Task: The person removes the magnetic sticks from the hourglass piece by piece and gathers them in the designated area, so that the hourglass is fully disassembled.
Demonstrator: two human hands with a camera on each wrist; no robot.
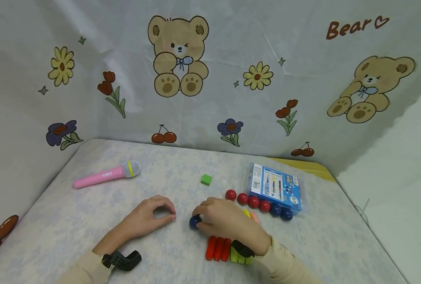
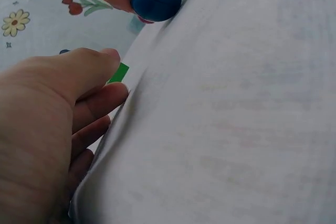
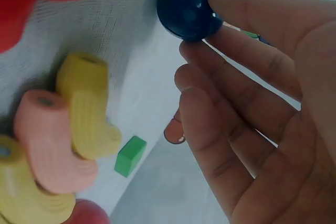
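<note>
A dark blue ball (image 3: 185, 9) is pinched between the thumb and fingers of my right hand (image 1: 221, 219), close over the table. Left of it, my left hand (image 1: 150, 215) rests at the table with thumb and fingers relaxed in a loose curve, holding nothing. In the left wrist view a green block (image 2: 119, 72) shows past that thumb, standing apart from it. Under the right forearm are red pieces (image 1: 218, 248) in a row and light green pieces (image 1: 241, 258). Yellow (image 3: 90, 108) and pink (image 3: 52, 140) curved pieces lie beside the right hand, mostly hidden in the head view.
Several red balls (image 1: 253, 202) and two more blue balls (image 1: 286, 214) line up before a clear box with a blue label (image 1: 277, 185). A pink toy microphone (image 1: 105, 174) lies at the back left. Behind the table (image 1: 182, 169) hangs a bear-print cloth (image 1: 210, 110).
</note>
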